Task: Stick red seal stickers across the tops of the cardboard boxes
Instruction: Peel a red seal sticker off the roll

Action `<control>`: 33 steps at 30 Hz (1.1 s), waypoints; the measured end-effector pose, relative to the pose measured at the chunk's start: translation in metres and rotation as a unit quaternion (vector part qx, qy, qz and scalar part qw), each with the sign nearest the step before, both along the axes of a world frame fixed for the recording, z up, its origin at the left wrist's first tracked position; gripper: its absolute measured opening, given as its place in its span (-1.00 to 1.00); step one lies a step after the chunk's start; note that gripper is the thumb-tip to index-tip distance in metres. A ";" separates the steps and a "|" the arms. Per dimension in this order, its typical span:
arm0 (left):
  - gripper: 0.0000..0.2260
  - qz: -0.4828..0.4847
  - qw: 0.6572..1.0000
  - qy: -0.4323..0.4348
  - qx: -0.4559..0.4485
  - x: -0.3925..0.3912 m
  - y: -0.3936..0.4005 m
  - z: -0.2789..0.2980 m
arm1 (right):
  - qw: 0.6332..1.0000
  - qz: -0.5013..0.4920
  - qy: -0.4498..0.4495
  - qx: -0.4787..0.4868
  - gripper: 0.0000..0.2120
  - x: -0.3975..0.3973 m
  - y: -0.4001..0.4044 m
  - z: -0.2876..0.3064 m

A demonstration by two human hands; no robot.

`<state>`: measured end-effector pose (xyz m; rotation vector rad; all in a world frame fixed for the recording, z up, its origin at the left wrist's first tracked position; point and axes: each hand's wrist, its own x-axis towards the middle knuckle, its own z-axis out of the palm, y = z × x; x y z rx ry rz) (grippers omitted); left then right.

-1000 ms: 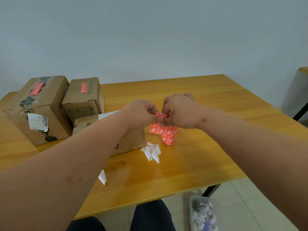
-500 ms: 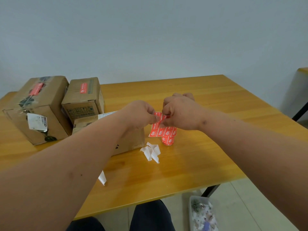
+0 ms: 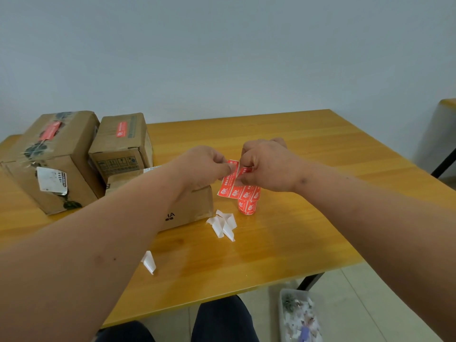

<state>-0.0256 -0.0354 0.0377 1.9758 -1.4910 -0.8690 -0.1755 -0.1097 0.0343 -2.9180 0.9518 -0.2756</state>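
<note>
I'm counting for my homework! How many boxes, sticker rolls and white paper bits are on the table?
Cardboard boxes: 3
Red sticker rolls: 1
White paper bits: a pile plus 1 apart; the pile is too tangled to count.
Total: 4 countable things, plus paper bits.

The bench (image 3: 283, 243) is smooth varnished wood with a soft sheen and visible plank grain. At ten o'clock stand matt brown cardboard boxes (image 3: 118, 146), the big box (image 3: 49, 164) wrapped in shiny, wrinkled clear tape and bearing a crumpled paper label (image 3: 51, 180). The red sticker roll (image 3: 248, 201) at centre is slightly glossy printed paper, and the white backing scraps (image 3: 223, 224) at six o'clock of it are thin, creased, smooth paper.
</note>
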 end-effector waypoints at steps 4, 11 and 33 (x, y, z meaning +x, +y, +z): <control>-0.93 -0.017 1.000 0.011 0.021 0.001 0.001 0.001 | 1.000 -0.006 0.000 0.029 -0.79 0.000 -0.001 0.001; -0.88 -0.012 1.000 -0.006 -0.002 -0.006 -0.001 0.002 | 0.991 -0.047 -0.009 0.128 -0.80 0.003 -0.002 0.003; -0.84 -0.006 0.999 -0.031 -0.018 -0.009 -0.001 0.004 | 0.994 -0.054 -0.015 0.093 -0.75 0.001 0.001 0.002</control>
